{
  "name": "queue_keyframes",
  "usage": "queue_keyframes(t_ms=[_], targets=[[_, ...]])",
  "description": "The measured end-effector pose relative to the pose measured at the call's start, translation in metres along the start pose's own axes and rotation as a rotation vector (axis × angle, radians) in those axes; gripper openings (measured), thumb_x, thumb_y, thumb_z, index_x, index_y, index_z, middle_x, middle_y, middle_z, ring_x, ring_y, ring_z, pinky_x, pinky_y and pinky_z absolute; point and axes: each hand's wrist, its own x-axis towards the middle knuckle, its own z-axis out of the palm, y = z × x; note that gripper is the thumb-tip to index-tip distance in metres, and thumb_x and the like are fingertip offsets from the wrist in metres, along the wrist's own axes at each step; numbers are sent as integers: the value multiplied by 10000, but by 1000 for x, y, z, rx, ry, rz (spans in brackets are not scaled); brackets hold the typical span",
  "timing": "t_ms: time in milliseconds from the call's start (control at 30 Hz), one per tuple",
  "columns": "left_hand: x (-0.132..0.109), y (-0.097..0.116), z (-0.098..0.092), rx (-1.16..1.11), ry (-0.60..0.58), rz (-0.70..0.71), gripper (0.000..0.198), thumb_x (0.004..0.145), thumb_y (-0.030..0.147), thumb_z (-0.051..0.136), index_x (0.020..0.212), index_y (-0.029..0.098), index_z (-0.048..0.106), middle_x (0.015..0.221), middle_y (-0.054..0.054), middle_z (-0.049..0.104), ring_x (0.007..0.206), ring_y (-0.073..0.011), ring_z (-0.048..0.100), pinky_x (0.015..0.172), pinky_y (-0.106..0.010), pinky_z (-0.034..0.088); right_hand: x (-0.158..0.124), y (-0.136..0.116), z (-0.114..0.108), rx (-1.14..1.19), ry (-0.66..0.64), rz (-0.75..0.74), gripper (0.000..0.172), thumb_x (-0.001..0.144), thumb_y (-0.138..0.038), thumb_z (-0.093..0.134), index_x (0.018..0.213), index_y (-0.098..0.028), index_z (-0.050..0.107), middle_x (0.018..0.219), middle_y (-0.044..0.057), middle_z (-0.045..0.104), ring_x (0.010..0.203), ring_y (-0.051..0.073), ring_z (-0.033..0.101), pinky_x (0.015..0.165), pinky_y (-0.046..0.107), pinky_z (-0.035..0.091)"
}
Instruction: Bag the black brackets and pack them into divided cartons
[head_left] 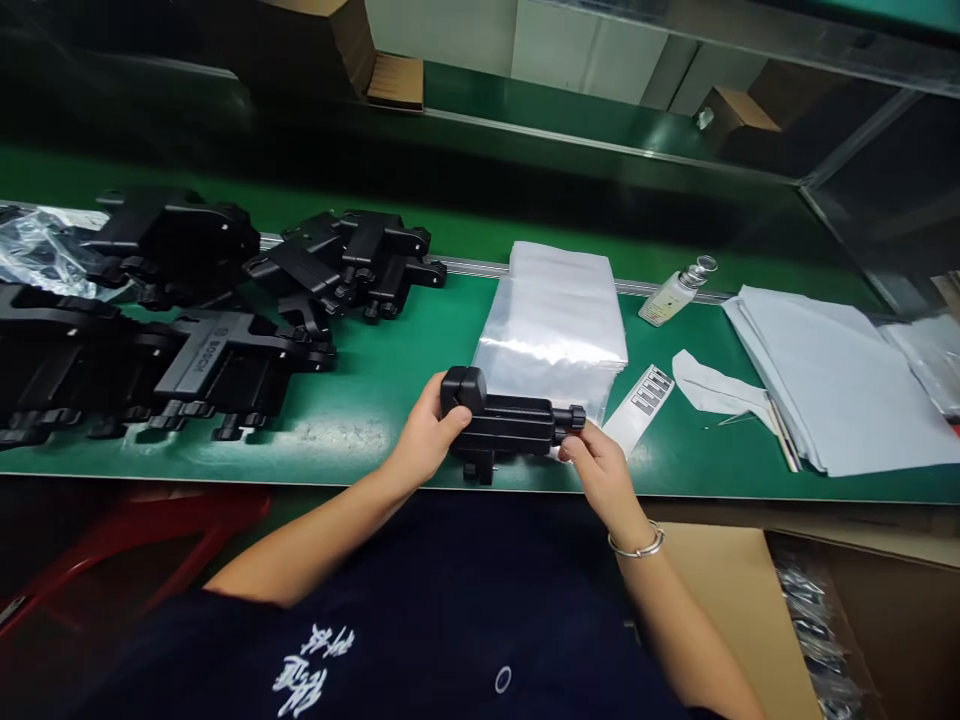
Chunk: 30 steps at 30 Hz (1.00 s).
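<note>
Over the front edge of the green bench, both hands hold a black plastic bracket (510, 425) with knobs. My left hand (426, 435) is closed around its left end, thumb on top. At the right end, the fingers of my right hand (600, 470) pinch the part by a small knob. Just behind the bracket lies a stack of clear plastic bags (562, 305). A strip of barcode labels (637, 410) lies right of the bags, partly behind my right hand. More black brackets (360, 260) are piled on the left, one carrying a grey BOSCH-marked face (196, 355).
A small bottle (675, 290) stands behind the labels. White sheets (847, 380) and a torn paper piece (716, 385) lie on the right. Below the bench, an open carton (720, 580) holds bagged items. A red stool (165, 540) is at lower left. A raised shelf runs behind.
</note>
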Motion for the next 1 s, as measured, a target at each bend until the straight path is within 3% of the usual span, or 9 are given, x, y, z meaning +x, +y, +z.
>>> queue_keyframes(t_ms=[200, 400, 567, 700, 867, 1000], targets=[[9, 4, 16, -97, -57, -123, 596, 837, 681, 521, 1166, 186, 552, 1172, -76, 613, 1147, -243, 540, 1000, -349, 409, 5, 10, 2, 146, 60, 33, 320, 788, -494, 670, 927, -210, 622, 805, 5, 620, 717, 144, 590, 658, 301, 557], [12, 10, 20, 34, -91, 4, 656, 848, 707, 472, 1233, 179, 525, 1219, -89, 579, 1181, -245, 504, 1037, -341, 369, 8, 24, -4, -134, 159, 13, 501, 893, -610, 459, 648, -184, 559, 581, -1, 530, 560, 132, 501, 531, 265, 424], [13, 11, 27, -12, -39, -36, 591, 886, 685, 417, 1150, 174, 552, 1142, -86, 602, 1101, -247, 535, 976, -360, 404, 9, 30, -3, 66, 170, -60, 400, 813, -581, 607, 926, -197, 616, 761, -1, 605, 701, 147, 564, 655, 284, 470], [12, 17, 29, 116, -106, 92, 659, 833, 720, 475, 1200, 174, 506, 1145, -93, 588, 1047, -246, 541, 926, -351, 421, 10, 37, -1, 24, 304, 6, 445, 841, -599, 544, 680, -185, 568, 598, -21, 528, 570, 123, 490, 561, 259, 403], [13, 19, 28, 109, -46, 30, 584, 886, 686, 406, 1147, 178, 526, 1086, -77, 600, 1028, -235, 553, 897, -340, 427, 10, 39, 1, 80, 257, -62, 379, 777, -531, 658, 934, -187, 633, 820, 19, 640, 762, 164, 579, 712, 298, 454], [12, 16, 27, 121, -90, 123, 677, 820, 731, 480, 1196, 167, 495, 1118, -91, 592, 1006, -234, 555, 892, -338, 432, 11, 39, 2, -51, 320, -16, 436, 816, -586, 572, 701, -168, 609, 642, 1, 563, 645, 153, 513, 651, 292, 418]])
